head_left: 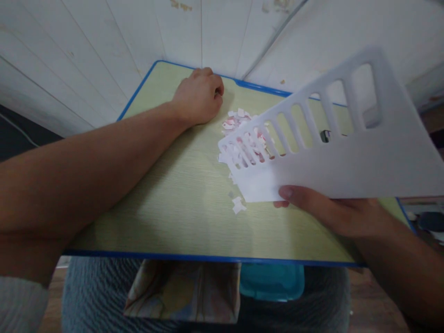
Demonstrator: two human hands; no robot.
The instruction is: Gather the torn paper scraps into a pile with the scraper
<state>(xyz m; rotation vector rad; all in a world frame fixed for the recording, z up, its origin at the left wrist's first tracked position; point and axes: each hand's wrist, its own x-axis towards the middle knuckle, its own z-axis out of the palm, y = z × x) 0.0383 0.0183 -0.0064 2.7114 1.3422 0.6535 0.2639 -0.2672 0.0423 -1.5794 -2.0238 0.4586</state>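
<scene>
My right hand (333, 210) grips the lower edge of a white slotted plastic panel (347, 169), thumb on its near face. The panel is tilted above the table, its row of rounded slots growing longer toward the right. Behind its narrow left end lies a heap of small white and pink paper scraps (237, 121), partly seen through the slots. A few loose scraps (238, 205) lie nearer me, below the panel's corner. My left hand (201, 95) is closed and rests on the table near the far edge, left of the heap. Whatever its curled fingers may hold is hidden.
The pale green table (180, 208) has a blue rim and stands against a white plank wall (180, 32). A grey cable (274, 39) runs down the wall. Below the near edge are an open patterned bag or box (183, 296) and a teal plastic container (272, 280).
</scene>
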